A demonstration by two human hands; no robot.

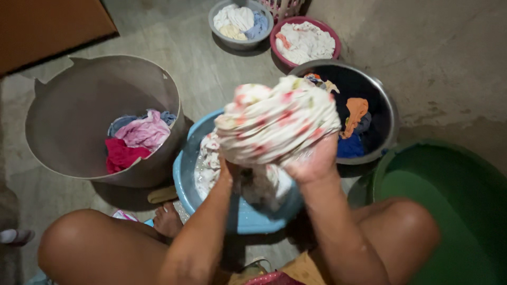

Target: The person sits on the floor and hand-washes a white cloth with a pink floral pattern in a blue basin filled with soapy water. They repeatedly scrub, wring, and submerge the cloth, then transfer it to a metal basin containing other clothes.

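Floor: bare concrete, tubs all round.
Grip: left hand point(228, 170) and right hand point(315, 162) clench a bunched floral cloth point(275, 122); squeeze evenly.
Below: blue basin point(186, 174); let drips fall there.
Beyond: steel basin point(381, 105), right; grey tub point(68, 116), left.

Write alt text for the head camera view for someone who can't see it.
Both hands, left hand and right hand, lift a wet white floral cloth above a blue basin. On the concrete floor around it stand a grey tub of pink and red clothes, a steel bowl, a green tub and two smaller bowls of laundry.
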